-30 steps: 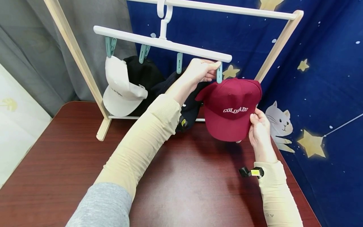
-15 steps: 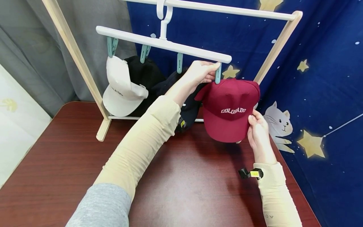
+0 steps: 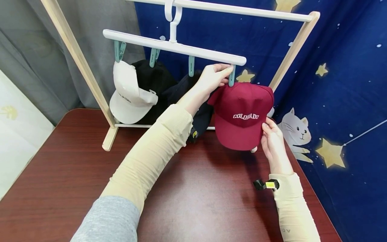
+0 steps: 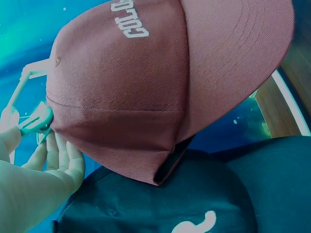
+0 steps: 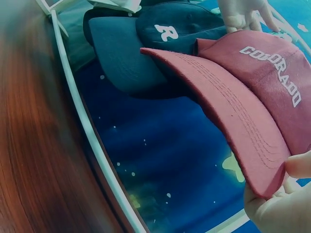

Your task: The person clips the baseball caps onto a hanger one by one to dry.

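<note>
A dark red baseball cap (image 3: 245, 104) lettered COLORADO hangs beneath the right end of a white hanger (image 3: 178, 47). My left hand (image 3: 213, 79) pinches the upper end of the green clothespin (image 3: 232, 76) there. In the left wrist view the clothespin (image 4: 39, 119) meets the cap's edge; whether it grips the fabric I cannot tell. My right hand (image 3: 274, 143) holds the side of the brim (image 5: 265, 167) between thumb and fingers. Left of it, a white cap (image 3: 128, 97), a black cap (image 3: 154, 79) and a navy cap (image 5: 177, 29) hang under other clothespins, partly overlapped.
The hanger hooks over the white top bar (image 3: 242, 10) of a wooden rack, whose right post (image 3: 291, 55) rises behind the red cap. A lower bar (image 3: 133, 125) runs just above the reddish-brown table (image 3: 193, 188). Blue and grey curtains stand behind.
The red cap has shifted slightly left in the head view, together with my right hand. My left hand keeps its pinch on the clothespin, which has risen a little.
</note>
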{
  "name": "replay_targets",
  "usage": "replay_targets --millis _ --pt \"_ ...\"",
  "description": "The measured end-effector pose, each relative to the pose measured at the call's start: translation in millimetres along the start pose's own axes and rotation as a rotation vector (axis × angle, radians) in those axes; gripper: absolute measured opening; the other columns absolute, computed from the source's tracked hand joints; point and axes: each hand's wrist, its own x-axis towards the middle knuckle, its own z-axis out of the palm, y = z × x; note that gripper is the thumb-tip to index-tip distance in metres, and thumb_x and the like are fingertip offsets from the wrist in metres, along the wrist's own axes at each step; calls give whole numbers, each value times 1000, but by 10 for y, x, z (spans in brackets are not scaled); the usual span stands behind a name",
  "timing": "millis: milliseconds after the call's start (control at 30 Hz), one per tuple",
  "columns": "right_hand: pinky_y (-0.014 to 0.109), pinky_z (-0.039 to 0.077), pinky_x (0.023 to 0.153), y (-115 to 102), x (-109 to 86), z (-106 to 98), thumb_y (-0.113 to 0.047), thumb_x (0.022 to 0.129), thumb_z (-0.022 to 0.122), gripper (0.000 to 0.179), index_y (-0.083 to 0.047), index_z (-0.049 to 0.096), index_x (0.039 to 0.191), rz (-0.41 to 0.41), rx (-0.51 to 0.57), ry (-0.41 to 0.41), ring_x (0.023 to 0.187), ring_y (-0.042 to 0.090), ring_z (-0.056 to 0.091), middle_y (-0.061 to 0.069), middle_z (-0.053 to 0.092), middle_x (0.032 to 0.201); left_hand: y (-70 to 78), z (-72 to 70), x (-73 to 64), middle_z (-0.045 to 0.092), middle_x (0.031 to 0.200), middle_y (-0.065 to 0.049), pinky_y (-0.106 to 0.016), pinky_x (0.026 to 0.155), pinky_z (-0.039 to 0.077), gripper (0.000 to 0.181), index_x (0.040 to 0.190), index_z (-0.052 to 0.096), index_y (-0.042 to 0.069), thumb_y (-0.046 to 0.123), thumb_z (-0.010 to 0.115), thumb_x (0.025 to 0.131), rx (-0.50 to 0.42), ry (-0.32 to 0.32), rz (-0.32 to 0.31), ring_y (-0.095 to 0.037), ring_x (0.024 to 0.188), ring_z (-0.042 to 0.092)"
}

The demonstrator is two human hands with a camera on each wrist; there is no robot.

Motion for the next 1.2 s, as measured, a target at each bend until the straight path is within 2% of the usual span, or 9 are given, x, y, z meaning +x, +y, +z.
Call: replay_targets --millis 233,400,567,700,833,1033,1200 --pt "21 46 81 23 -12 -15 -1 101 39 29 -3 38 130 93 -16 -12 96 11 58 2 60 108 -57 -56 -26 61 124 -3 -20 84 47 38 133 56 7 20 58 97 24 -31 83 -15 100 63" --pt "22 48 80 46 -8 -25 2 101 37 31 0 37 131 104 21 -4 93 12 60 4 62 104 -102 -101 -43 60 127 -4 -19 86 45 37 133 56 7 17 56 98 58 -35 122 -13 105 62" --pt "23 49 76 71 -10 -24 1 101 38 29 -1 40 130 111 -2 1 87 13 62 6 61 101 -140 -145 -68 59 128 -4 -17 91 43 36 132 57 7 17 57 98 70 -25 160 -10 113 57" --pt "24 49 80 88 -21 -39 -1 101 38 39 4 32 139 128 -36 9 89 13 63 6 60 103 -184 -164 -84 60 127 -3 -15 92 41 36 131 58 7 18 59 97 89 -16 176 -6 113 55" --pt "24 48 85 99 -29 -63 -2 102 38 47 9 22 145 127 -85 11 95 13 62 3 63 105 -232 -172 -92 61 126 -6 -16 91 42 35 130 58 5 18 58 97 126 -6 204 -8 112 56" --pt "28 46 93 109 -46 -105 -1 100 43 29 0 42 129 120 -36 8 101 18 62 7 63 110 -267 -201 -108 63 123 -6 -16 90 43 33 129 59 4 15 58 97 116 -6 218 -9 109 57" --pt "33 41 100 113 -54 -132 0 100 45 27 -1 42 126 130 -25 8 105 19 62 7 63 110 -284 -217 -151 64 120 -6 -17 90 44 33 127 60 4 14 59 96 110 -4 237 -10 108 59"
